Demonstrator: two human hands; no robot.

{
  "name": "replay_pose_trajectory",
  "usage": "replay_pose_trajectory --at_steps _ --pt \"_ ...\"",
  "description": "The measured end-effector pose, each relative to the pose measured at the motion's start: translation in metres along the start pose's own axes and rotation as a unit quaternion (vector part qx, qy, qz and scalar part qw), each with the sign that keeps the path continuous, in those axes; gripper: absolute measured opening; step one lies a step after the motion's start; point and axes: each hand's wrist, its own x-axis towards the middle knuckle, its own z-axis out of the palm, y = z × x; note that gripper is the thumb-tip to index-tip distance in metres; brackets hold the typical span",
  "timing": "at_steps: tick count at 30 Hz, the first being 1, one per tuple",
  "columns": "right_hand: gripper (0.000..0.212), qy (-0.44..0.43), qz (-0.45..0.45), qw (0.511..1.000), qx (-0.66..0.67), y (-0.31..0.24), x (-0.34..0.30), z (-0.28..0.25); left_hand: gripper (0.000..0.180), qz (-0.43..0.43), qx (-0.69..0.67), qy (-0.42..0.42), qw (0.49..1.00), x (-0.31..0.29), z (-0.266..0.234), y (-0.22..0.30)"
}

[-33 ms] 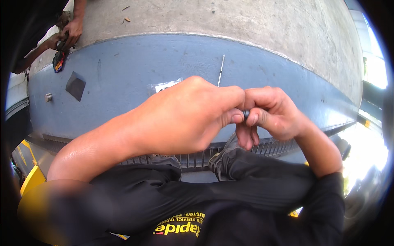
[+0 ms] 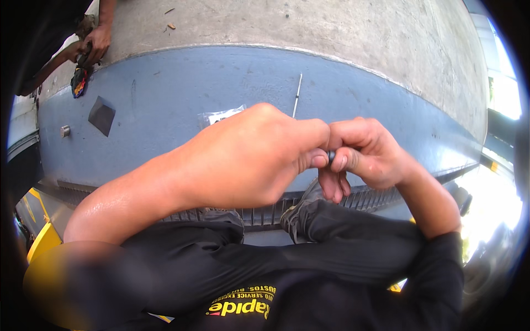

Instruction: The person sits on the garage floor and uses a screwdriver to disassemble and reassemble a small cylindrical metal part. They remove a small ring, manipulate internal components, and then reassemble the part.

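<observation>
Between the fingertips of both hands, in front of my chest, is a small dark rounded part (image 2: 331, 156); most of it is hidden, so its kind cannot be made out. My left hand (image 2: 256, 157) pinches it from the left with thumb and bent forefinger. From the other side my right hand (image 2: 367, 151) pinches it too, its lower fingers curled beneath. Just beyond the hands, a thin metal rod (image 2: 297, 96) with a dark band lies on the blue-painted floor. A clear plastic bag (image 2: 221, 115) is partly covered by my left hand.
A dark diamond-shaped piece (image 2: 101, 116) and a small metal cylinder (image 2: 65, 131) lie on the floor at left. At the upper left, another person's hands (image 2: 98, 44) hold a dark object above a colourful cloth (image 2: 79, 83). A floor grating (image 2: 259, 214) runs by my shoes.
The dark part shows slightly less between my fingertips. The other person's forearm has shifted a little; my hands stay in nearly the same place.
</observation>
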Motion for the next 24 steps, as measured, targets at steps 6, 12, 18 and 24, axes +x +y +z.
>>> replay_pose_trajectory --at_steps 6,12,18,24 --pt "0.026 -0.024 0.044 0.994 0.097 0.01 0.001 0.005 0.01 0.017 0.082 -0.001 0.996 -0.004 0.005 -0.007" --pt "0.037 0.006 0.065 0.987 0.147 0.018 0.004 0.014 0.011 0.014 0.134 -0.006 0.991 -0.005 0.004 -0.007" --pt "0.042 -0.016 0.084 0.968 0.235 0.021 0.002 0.019 0.009 0.005 0.188 -0.022 0.982 -0.006 0.006 -0.006" --pt "0.04 -0.008 0.113 0.962 0.249 0.024 0.0 0.025 0.012 -0.043 0.222 -0.052 0.973 -0.008 0.013 -0.003"
